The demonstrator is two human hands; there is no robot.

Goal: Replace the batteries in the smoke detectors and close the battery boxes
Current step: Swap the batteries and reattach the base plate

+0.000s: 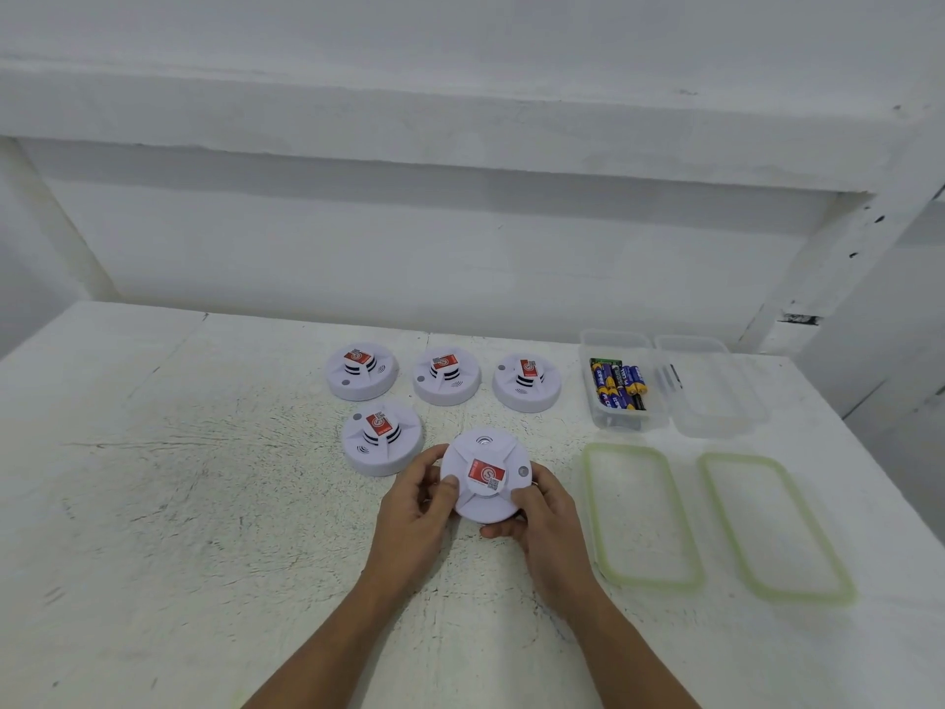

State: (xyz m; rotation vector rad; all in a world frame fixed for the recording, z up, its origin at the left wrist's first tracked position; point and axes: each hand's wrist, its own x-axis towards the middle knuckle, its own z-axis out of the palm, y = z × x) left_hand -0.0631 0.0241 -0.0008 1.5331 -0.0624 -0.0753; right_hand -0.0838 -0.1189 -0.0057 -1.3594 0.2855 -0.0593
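Five smoke detectors on the white tabletop (153,452). Four spare detectors (382,437) stand apart at the back, unhandled. One held detector (486,475) sits front centre, sticker up. The left hand (417,509) and right hand (544,519) both grasp its rim, fingers (498,529) curled under and thumbs on top. Batteries (619,383) lie in the clear box (613,334) at right; two lids (642,514) are off. Step judged: opening the first unit. Next move probably calls for a twist or a flip to expose the battery bay.
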